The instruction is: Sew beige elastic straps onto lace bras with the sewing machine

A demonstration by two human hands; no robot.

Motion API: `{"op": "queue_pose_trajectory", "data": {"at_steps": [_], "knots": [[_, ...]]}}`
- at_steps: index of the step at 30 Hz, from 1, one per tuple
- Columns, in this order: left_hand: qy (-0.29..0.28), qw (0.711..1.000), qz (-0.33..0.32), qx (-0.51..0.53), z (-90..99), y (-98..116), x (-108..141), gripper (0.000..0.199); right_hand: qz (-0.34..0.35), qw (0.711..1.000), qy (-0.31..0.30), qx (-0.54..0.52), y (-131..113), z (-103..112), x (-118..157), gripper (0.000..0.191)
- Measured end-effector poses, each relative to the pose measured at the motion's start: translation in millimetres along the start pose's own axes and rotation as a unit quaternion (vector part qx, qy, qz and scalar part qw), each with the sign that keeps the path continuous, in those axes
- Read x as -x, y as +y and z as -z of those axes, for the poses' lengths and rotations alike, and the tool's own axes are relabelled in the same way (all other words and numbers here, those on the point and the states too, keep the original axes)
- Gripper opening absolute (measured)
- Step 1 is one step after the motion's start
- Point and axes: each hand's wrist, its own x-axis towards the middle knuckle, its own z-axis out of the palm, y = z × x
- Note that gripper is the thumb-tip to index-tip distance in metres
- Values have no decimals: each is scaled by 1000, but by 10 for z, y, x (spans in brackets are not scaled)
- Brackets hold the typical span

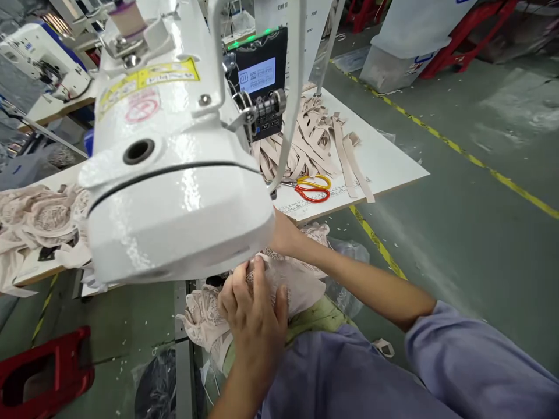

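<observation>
Under the head of a white sewing machine (183,215) lies a beige lace garment (301,285), partly over my lap. My left hand (255,308) rests on it from above, fingers spread and bent at the tips, thumb apart. More of the lace (205,320) bunches to the left of that hand. My right hand (283,234) reaches in from the right beside the machine head, close to the fabric. Its fingers are hidden behind the machine, so I cannot see what they hold. The needle area is also out of sight.
Scissors with red and yellow handles (313,195) lie on the white table (393,166) beside a heap of beige strips (305,139). A lit control panel (257,78) stands behind. Beige lace pieces (43,215) pile up at left. A red stool (48,372) is lower left.
</observation>
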Motion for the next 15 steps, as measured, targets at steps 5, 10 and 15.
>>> {"op": "queue_pose_trajectory", "data": {"at_steps": [5, 10, 15], "knots": [[1, 1000, -14, -7, 1, -68, -37, 47, -17, 1000, 3, 25, 31, -10, -29, 8], [7, 1000, -12, -6, -17, -78, -81, 48, -53, 998, 2, 24, -3, 12, -62, 9], [9, 1000, -4, 7, -38, -83, -92, 49, -36, 998, -3, 48, 39, 14, -77, 9]]}}
